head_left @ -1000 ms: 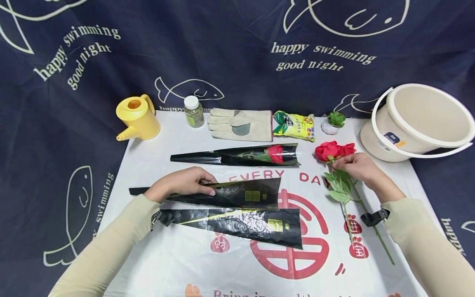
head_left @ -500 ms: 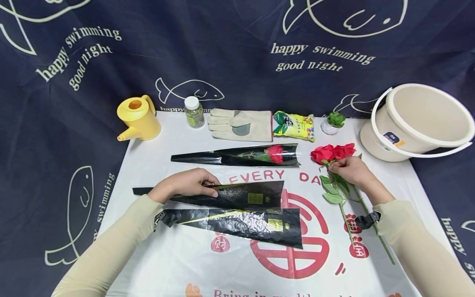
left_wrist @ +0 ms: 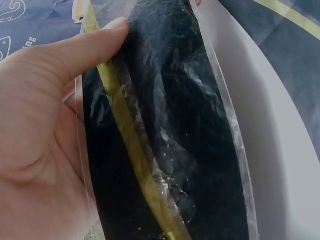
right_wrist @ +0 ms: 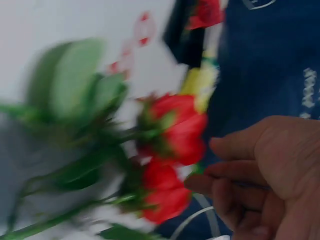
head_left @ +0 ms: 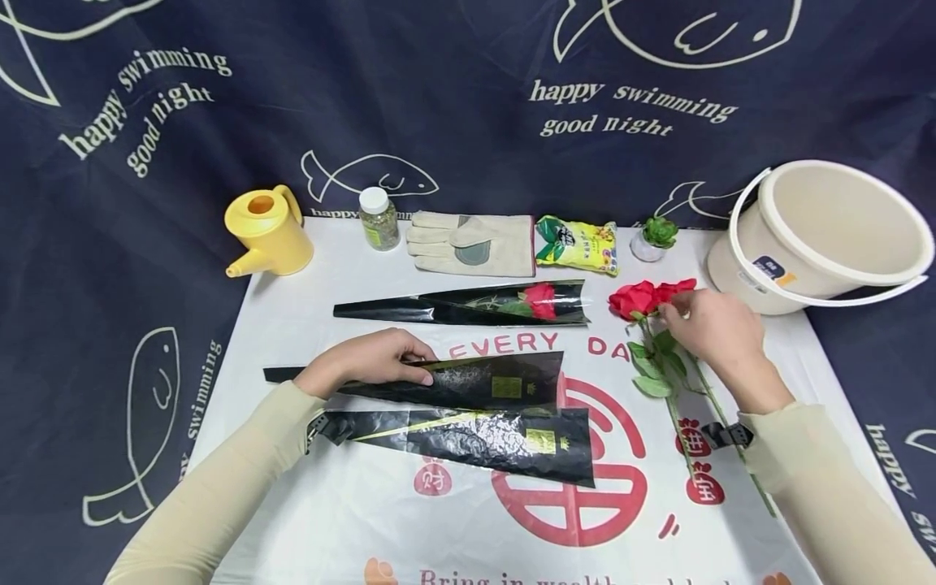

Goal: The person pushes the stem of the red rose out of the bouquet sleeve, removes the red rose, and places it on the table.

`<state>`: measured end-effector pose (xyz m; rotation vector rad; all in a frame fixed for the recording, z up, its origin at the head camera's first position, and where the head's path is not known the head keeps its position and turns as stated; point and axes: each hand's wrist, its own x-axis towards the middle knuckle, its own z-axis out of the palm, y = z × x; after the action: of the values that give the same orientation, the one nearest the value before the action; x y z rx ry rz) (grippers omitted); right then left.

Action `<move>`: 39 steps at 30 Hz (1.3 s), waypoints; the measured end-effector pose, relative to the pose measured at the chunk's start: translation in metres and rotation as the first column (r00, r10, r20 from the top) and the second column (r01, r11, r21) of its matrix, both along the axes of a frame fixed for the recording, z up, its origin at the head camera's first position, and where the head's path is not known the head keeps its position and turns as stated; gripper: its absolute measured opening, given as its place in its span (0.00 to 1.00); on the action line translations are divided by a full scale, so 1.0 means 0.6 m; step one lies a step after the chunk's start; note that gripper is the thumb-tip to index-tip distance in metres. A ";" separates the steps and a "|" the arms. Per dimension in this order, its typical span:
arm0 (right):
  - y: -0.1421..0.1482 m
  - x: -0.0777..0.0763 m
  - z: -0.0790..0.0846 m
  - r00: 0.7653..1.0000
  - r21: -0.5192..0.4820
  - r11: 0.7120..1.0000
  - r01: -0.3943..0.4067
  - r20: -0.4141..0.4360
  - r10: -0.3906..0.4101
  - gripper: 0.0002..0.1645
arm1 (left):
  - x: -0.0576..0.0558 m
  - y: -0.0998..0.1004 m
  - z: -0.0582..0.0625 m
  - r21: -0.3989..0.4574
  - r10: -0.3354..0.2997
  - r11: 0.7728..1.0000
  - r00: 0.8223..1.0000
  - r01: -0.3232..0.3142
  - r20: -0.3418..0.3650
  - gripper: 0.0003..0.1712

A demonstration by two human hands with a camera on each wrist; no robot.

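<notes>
My left hand [head_left: 376, 357] grips a black flower sleeve [head_left: 497, 380] with a gold label; in the left wrist view the thumb lies over the sleeve's gold-striped edge [left_wrist: 120, 105], the other fingers mostly hidden behind it. Two red roses [head_left: 634, 300] with green leaves and long stems lie at the table's right. My right hand [head_left: 717, 329] is beside their blooms. In the right wrist view its fingers are loosely bent near the petals [right_wrist: 172, 135], with nothing pinched between thumb and fingers. A second black sleeve [head_left: 483, 439] lies nearer; a sleeve holding a rose [head_left: 539, 301] lies farther back.
Along the back stand a yellow watering can [head_left: 272, 236], a white-capped jar [head_left: 379, 219], gardening gloves [head_left: 471, 245], a yellow-green packet [head_left: 578, 245] and a small potted succulent [head_left: 654, 240]. A beige bucket [head_left: 746, 272] stands at the back right, its handle lowered in front.
My right hand pinched the roses below the blooms and moved them slightly left; its fingers have since come off and shifted right. My left hand and its sleeve moved slightly right.
</notes>
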<state>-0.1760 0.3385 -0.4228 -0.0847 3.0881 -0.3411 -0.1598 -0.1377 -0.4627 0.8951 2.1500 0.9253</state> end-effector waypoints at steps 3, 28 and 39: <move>-0.039 0.004 0.016 0.986 -0.101 0.985 -0.140 -0.109 0.129 0.20 | -0.003 0.006 0.000 0.012 -0.005 1.000 1.000 0.006 -0.016 0.08; -0.150 0.041 -0.089 0.947 -0.518 0.795 -0.316 -0.116 0.300 0.04 | 0.002 -0.027 -0.028 -0.003 0.240 0.968 0.924 -0.252 -0.300 0.10; -0.164 0.061 -0.132 0.965 -0.534 0.808 -0.247 -0.057 0.258 0.06 | 0.010 -0.021 -0.048 -0.181 0.178 0.936 0.848 -0.303 -0.499 0.09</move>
<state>-0.1391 0.2402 -0.5019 -0.4975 2.8024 -1.1709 -0.1539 -0.1505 -0.4915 0.7890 2.7849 0.5527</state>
